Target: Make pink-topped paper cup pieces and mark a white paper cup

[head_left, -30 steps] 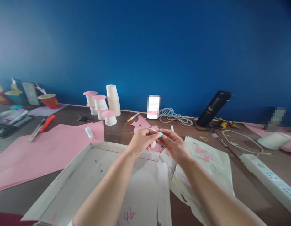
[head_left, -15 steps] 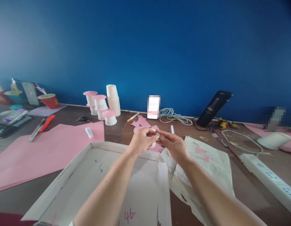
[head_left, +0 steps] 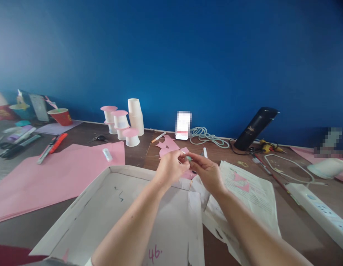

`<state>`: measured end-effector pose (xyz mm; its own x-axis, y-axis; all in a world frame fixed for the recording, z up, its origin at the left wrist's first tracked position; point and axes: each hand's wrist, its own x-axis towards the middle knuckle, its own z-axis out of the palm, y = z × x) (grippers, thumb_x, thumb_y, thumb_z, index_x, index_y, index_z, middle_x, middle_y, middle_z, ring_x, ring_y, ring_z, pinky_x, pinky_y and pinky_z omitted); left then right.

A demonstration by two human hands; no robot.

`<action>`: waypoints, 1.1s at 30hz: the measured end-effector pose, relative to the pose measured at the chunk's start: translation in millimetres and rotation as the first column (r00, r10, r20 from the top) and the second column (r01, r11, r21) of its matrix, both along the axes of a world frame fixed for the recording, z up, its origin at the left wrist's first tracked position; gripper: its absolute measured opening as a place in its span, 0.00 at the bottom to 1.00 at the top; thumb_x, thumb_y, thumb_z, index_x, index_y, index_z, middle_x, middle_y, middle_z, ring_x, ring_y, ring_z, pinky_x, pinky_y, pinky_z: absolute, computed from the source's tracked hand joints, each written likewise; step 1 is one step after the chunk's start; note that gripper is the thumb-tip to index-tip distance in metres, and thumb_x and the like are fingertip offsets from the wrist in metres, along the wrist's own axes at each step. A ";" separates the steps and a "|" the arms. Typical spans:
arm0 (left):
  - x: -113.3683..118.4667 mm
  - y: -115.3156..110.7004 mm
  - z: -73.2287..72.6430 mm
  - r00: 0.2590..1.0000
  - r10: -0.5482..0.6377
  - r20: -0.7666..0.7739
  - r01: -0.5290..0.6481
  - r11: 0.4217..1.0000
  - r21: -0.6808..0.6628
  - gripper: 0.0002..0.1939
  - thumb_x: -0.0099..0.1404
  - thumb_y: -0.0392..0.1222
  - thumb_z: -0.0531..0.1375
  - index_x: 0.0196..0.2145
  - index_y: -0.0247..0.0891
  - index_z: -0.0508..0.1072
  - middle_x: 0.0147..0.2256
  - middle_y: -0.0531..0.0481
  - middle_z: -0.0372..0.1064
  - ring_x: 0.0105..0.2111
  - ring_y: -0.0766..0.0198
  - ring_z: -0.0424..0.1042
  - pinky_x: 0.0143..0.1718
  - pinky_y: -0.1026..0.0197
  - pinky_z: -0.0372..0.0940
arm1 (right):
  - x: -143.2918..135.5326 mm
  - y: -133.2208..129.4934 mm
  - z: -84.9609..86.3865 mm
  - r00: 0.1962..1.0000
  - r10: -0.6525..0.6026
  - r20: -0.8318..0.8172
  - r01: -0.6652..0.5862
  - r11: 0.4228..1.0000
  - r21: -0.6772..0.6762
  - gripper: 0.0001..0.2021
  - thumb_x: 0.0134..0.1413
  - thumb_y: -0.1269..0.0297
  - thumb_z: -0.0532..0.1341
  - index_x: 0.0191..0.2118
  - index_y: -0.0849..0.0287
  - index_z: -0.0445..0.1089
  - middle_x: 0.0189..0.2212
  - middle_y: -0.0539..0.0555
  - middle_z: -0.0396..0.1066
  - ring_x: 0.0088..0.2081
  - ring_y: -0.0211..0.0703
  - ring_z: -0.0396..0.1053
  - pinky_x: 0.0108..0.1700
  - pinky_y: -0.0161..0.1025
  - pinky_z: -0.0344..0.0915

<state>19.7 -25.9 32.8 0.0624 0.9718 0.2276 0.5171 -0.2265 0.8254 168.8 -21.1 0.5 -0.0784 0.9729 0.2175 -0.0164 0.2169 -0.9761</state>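
My left hand point(head_left: 171, 165) and my right hand point(head_left: 206, 170) meet at the middle, above the far edge of a white cardboard tray point(head_left: 99, 221). Between their fingertips is a small greenish round piece point(head_left: 188, 159); the fingers of both hands are pinched on it. Part of the piece is covered by the fingers, and what it is cannot be made out. Pink paper scraps point(head_left: 168, 144) lie just behind my left hand. Right of my right hand is a printed sheet point(head_left: 254, 195) with small pink pieces on it.
Pink sheets point(head_left: 57, 173), a red cutter point(head_left: 57, 143) and paper cups with pink discs point(head_left: 132, 137) are at the left. A phone point(head_left: 183, 125) stands by the blue wall. To the right are a cable point(head_left: 209, 137), a leaning black bottle point(head_left: 254, 129) and a power strip point(head_left: 321, 212).
The view has shifted slightly, so objects sit a little further right. My fingers have turned a little around the small piece, and more of its green side shows.
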 end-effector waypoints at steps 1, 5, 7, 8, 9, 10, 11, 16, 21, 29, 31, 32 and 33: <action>0.3 0.1 0.0 1.000 0.002 0.002 -0.002 1.000 -0.004 0.11 0.55 0.37 0.58 0.36 0.40 0.75 0.33 0.51 0.76 0.33 0.63 0.73 0.37 0.61 0.66 | -0.6 0.1 -0.5 1.000 -0.017 0.004 0.017 1.000 -0.006 0.15 0.47 0.59 0.66 0.43 0.52 0.76 0.39 0.52 0.77 0.38 0.44 0.74 0.40 0.42 0.72; 1.2 0.1 -0.4 1.000 -0.008 0.007 0.008 1.000 0.006 0.11 0.55 0.36 0.57 0.36 0.40 0.76 0.33 0.52 0.76 0.33 0.63 0.73 0.36 0.61 0.66 | -0.3 0.8 -2.2 0.999 -0.046 0.021 0.046 0.999 0.004 0.14 0.47 0.58 0.66 0.41 0.54 0.76 0.37 0.52 0.77 0.37 0.44 0.74 0.40 0.42 0.72; 1.4 -0.4 -0.6 1.000 -0.014 0.007 0.014 1.000 0.015 0.12 0.55 0.35 0.57 0.36 0.41 0.76 0.33 0.52 0.75 0.33 0.63 0.73 0.35 0.62 0.66 | 1.0 0.9 -2.5 0.998 -0.046 0.046 0.045 0.999 0.024 0.14 0.48 0.57 0.66 0.41 0.54 0.76 0.37 0.52 0.77 0.37 0.44 0.74 0.40 0.42 0.72; 1.5 -0.7 -0.6 1.000 -0.014 0.006 0.014 1.000 0.023 0.12 0.55 0.35 0.57 0.36 0.41 0.76 0.33 0.52 0.75 0.33 0.64 0.73 0.35 0.62 0.66 | 1.6 0.7 -2.5 0.997 -0.048 0.061 0.046 0.998 0.033 0.14 0.48 0.57 0.66 0.42 0.54 0.76 0.36 0.52 0.77 0.37 0.44 0.74 0.41 0.43 0.71; 1.7 -1.1 -0.5 1.000 -0.012 0.004 0.012 0.999 0.031 0.12 0.55 0.35 0.57 0.36 0.41 0.76 0.33 0.52 0.75 0.33 0.63 0.73 0.34 0.62 0.66 | 2.2 0.5 -2.2 0.996 -0.053 0.075 0.050 0.998 0.042 0.14 0.48 0.56 0.66 0.42 0.53 0.76 0.36 0.52 0.77 0.38 0.44 0.74 0.42 0.43 0.71; 1.8 -1.4 -0.3 1.000 -0.008 0.004 0.007 0.999 0.041 0.12 0.55 0.35 0.57 0.36 0.41 0.76 0.33 0.52 0.75 0.33 0.64 0.73 0.34 0.62 0.66 | 2.6 0.2 -1.7 0.995 -0.058 0.085 0.054 0.997 0.052 0.14 0.48 0.56 0.66 0.42 0.53 0.76 0.36 0.52 0.77 0.38 0.44 0.74 0.42 0.43 0.71; 2.0 -1.7 -0.1 1.000 -0.003 0.005 0.003 0.999 0.054 0.12 0.55 0.35 0.57 0.37 0.41 0.76 0.33 0.52 0.75 0.33 0.64 0.73 0.35 0.62 0.66 | 2.9 -0.3 -1.0 0.994 -0.064 0.093 0.058 0.996 0.062 0.14 0.49 0.57 0.66 0.42 0.53 0.75 0.36 0.52 0.77 0.38 0.44 0.73 0.42 0.43 0.71; 2.7 -1.4 1.4 0.999 -0.004 0.038 0.001 0.995 0.097 0.12 0.55 0.34 0.58 0.38 0.41 0.76 0.36 0.51 0.75 0.33 0.65 0.73 0.37 0.63 0.67 | 3.6 -2.5 3.2 0.990 -0.094 0.102 0.083 0.990 0.115 0.13 0.49 0.59 0.65 0.42 0.52 0.75 0.40 0.52 0.76 0.41 0.43 0.73 0.45 0.43 0.69; 4.0 -3.4 3.4 1.000 -0.012 0.026 0.009 0.993 0.122 0.13 0.57 0.34 0.58 0.39 0.41 0.76 0.37 0.50 0.75 0.33 0.66 0.73 0.37 0.63 0.68 | 4.6 -2.0 3.0 0.996 -0.082 0.039 0.078 0.993 0.091 0.13 0.48 0.58 0.66 0.42 0.53 0.75 0.38 0.53 0.77 0.38 0.43 0.74 0.42 0.41 0.70; 4.5 -3.8 -2.9 0.987 -0.020 -0.161 0.067 0.954 0.293 0.14 0.60 0.34 0.57 0.44 0.44 0.74 0.42 0.50 0.73 0.35 0.64 0.73 0.38 0.60 0.68 | 7.2 1.6 2.5 0.989 0.073 -0.129 -0.081 0.995 -0.058 0.16 0.48 0.56 0.67 0.44 0.53 0.74 0.37 0.53 0.77 0.37 0.42 0.74 0.44 0.42 0.70; 3.4 -1.8 -5.1 0.986 -0.060 -0.153 0.105 0.946 0.306 0.14 0.61 0.34 0.57 0.44 0.43 0.73 0.42 0.49 0.72 0.35 0.64 0.72 0.37 0.61 0.68 | 8.5 4.0 1.4 0.974 0.118 -0.191 -0.138 0.986 -0.097 0.15 0.47 0.56 0.68 0.42 0.53 0.75 0.37 0.53 0.77 0.38 0.43 0.74 0.46 0.44 0.69; 2.7 -0.8 -5.9 0.987 -0.081 -0.140 0.120 0.945 0.304 0.13 0.61 0.35 0.57 0.44 0.43 0.73 0.41 0.49 0.72 0.35 0.65 0.72 0.37 0.62 0.68 | 9.4 5.3 0.5 0.965 0.136 -0.226 -0.165 0.979 -0.116 0.15 0.46 0.56 0.68 0.41 0.54 0.76 0.37 0.53 0.77 0.38 0.44 0.74 0.47 0.45 0.69; 1.9 -0.1 -6.5 0.987 -0.100 -0.124 0.134 0.944 0.301 0.13 0.62 0.36 0.57 0.44 0.43 0.73 0.40 0.49 0.72 0.36 0.65 0.72 0.37 0.62 0.68 | 10.4 6.6 -0.7 0.955 0.151 -0.256 -0.190 0.973 -0.133 0.15 0.46 0.56 0.68 0.41 0.54 0.76 0.37 0.54 0.77 0.39 0.45 0.74 0.47 0.46 0.69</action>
<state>21.7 -26.0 26.4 0.2114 0.8397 0.5003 0.5518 -0.5250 0.6480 179.2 -14.5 -0.2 -0.2095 0.9727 0.0994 -0.2803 0.0376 -0.9592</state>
